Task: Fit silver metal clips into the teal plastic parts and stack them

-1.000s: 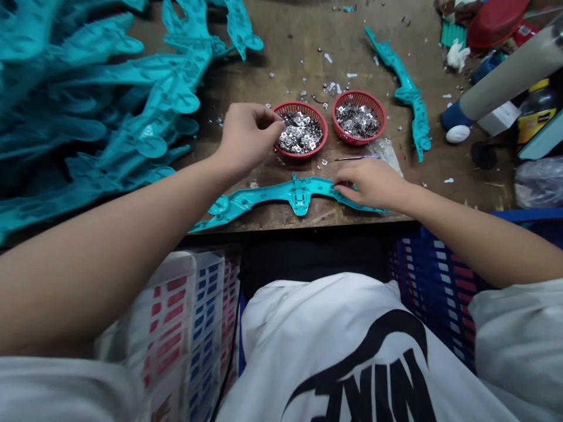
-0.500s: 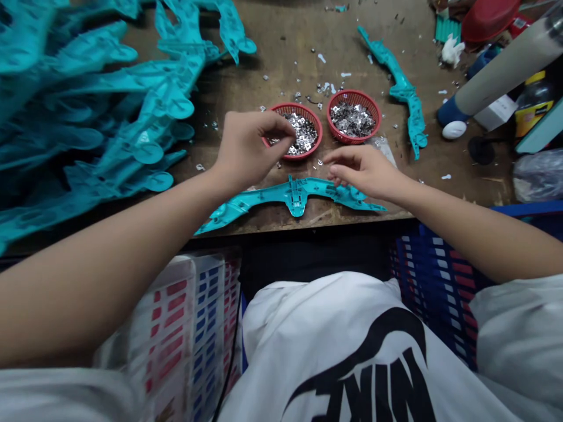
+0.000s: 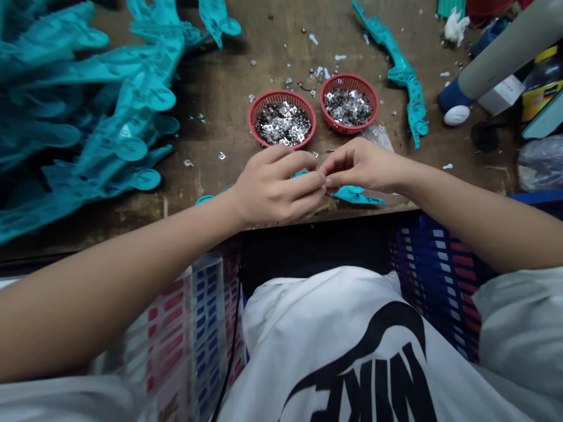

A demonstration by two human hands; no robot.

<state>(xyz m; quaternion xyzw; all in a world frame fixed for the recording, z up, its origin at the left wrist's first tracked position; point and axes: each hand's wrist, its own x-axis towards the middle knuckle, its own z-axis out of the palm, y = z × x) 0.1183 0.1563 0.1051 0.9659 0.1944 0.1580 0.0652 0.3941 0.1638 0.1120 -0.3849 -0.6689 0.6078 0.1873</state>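
My left hand [image 3: 281, 184] is closed over the middle of a turquoise plastic part [image 3: 357, 195] lying at the table's front edge. Most of that part is hidden under the hand and forearm. Fingertips of my right hand [image 3: 358, 167] meet those of the left in a pinch. Whatever sits between the fingers is too small to make out. Just beyond the hands stand a red basket [image 3: 250, 120] and a second red basket [image 3: 375, 108], both filled with small metal clips [image 3: 284, 124].
Turquoise parts [image 3: 109, 105] are heaped on the left. Another single part [image 3: 402, 67] lies at the back right. A grey tube [image 3: 497, 55], a white box [image 3: 502, 95] and a bottle [image 3: 542, 85] crowd the right side. Loose clips are scattered on the wooden table [image 3: 211, 170].
My left hand has come from above the left basket down over the turquoise part. The right hand has shifted slightly, and the fingertips of both hands now meet.
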